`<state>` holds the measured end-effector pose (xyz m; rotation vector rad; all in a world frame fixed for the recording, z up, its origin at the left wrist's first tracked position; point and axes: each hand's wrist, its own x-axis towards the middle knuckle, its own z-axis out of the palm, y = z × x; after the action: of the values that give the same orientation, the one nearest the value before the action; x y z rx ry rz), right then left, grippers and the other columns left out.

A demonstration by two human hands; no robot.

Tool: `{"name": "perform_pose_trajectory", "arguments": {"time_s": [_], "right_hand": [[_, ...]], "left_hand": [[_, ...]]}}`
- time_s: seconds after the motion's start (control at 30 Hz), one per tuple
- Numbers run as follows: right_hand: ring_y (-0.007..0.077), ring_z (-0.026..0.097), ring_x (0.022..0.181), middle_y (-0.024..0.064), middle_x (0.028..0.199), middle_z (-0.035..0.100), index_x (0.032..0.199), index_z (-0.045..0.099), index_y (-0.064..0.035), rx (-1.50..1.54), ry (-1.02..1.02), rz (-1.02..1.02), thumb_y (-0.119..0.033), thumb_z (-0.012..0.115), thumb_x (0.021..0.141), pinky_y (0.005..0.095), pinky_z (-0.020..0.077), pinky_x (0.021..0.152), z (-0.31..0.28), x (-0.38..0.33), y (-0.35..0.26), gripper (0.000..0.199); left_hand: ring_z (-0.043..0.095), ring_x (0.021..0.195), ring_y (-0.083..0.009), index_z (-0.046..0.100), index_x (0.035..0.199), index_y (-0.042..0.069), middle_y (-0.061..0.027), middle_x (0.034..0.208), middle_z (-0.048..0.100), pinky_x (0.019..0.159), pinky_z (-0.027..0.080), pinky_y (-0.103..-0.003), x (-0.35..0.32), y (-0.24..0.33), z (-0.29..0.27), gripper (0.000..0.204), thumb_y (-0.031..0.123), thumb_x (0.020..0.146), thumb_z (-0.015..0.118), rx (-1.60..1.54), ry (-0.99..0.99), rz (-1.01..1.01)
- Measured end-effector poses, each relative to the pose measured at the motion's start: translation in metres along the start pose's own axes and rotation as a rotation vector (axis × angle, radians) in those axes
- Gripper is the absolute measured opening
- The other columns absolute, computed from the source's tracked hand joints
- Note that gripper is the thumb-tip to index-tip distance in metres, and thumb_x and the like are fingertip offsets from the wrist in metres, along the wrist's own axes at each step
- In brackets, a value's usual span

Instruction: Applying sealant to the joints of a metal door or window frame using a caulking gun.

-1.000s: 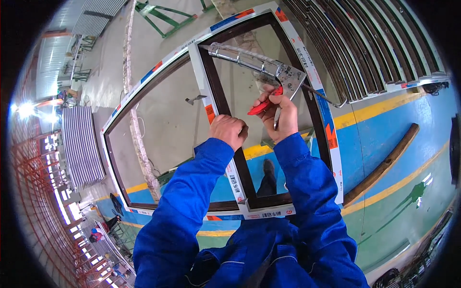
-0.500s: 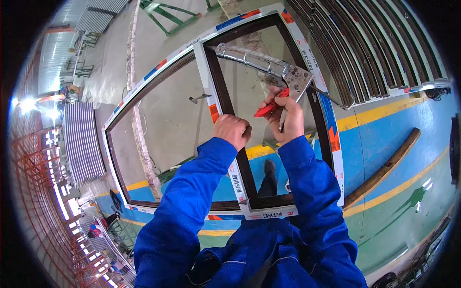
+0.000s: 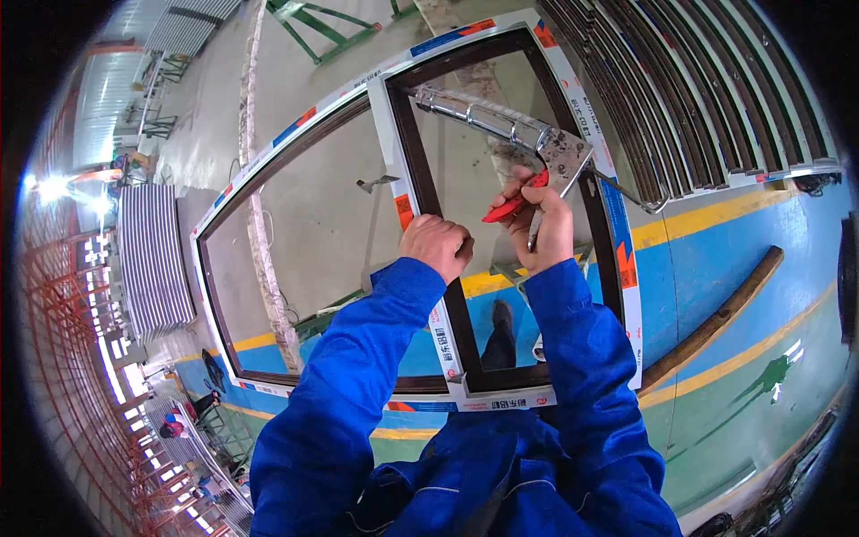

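A large rectangular window frame (image 3: 384, 134), dark brown inside with white printed protective film, lies before me with a bar across it. My left hand (image 3: 435, 244) is closed over that middle bar; its fingertips are partly hidden. In my right hand (image 3: 546, 228) is a silver caulking gun (image 3: 483, 115), gripped by its red trigger and handle. Its barrel slants up and left over the right opening, the front end near the far part of the middle bar. The gun's bent rod sticks out to the right across the frame's right side.
Long dark and white profiles (image 3: 680, 89) stand stacked at the far right. A wooden beam (image 3: 716, 313) lies on the painted floor at right. Green metal stands (image 3: 327, 31) are at the back. Bundled silver profiles (image 3: 154, 259) sit at left, and a small metal piece (image 3: 377, 183) juts from the middle bar.
My right hand and the caulking gun have shifted slightly right. The left hand stays on the middle bar. The whole view has moved a little.
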<state>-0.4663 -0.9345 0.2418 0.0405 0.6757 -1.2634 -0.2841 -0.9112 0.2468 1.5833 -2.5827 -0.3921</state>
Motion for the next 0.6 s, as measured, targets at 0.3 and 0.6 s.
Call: {"name": "perform_pose_trajectory", "arguments": {"time_s": [0.3, 0.6], "right_hand": [[0.0266, 0.060, 0.073, 0.0109, 0.081, 0.058, 0.110, 0.051, 0.0007, 0.029, 0.014, 0.003, -0.010, 0.046, 0.078, 0.0429, 0.0526, 0.072, 0.0022, 0.0085, 0.0043, 0.034], [0.0253, 0.060, 0.070, 0.0097, 0.078, 0.056, 0.109, 0.052, 0.0003, -0.054, 0.010, -0.006, -0.012, 0.046, 0.079, 0.0386, 0.0511, 0.066, 0.0006, 0.0034, -0.0015, 0.032]], "left_hand": [[0.059, 0.072, -0.0230, 0.065, 0.070, 0.010, -0.0056, 0.069, 0.062, 0.074, 0.042, -0.036, -0.0007, 0.0014, 0.0012, 0.010, 0.019, 0.067, 0.069, 0.012, 0.047, 0.021], [0.059, 0.071, -0.0234, 0.065, 0.070, 0.010, -0.0058, 0.068, 0.062, 0.072, 0.042, -0.036, -0.0004, -0.0003, 0.0010, 0.009, 0.017, 0.066, 0.069, -0.011, 0.060, 0.041]]}}
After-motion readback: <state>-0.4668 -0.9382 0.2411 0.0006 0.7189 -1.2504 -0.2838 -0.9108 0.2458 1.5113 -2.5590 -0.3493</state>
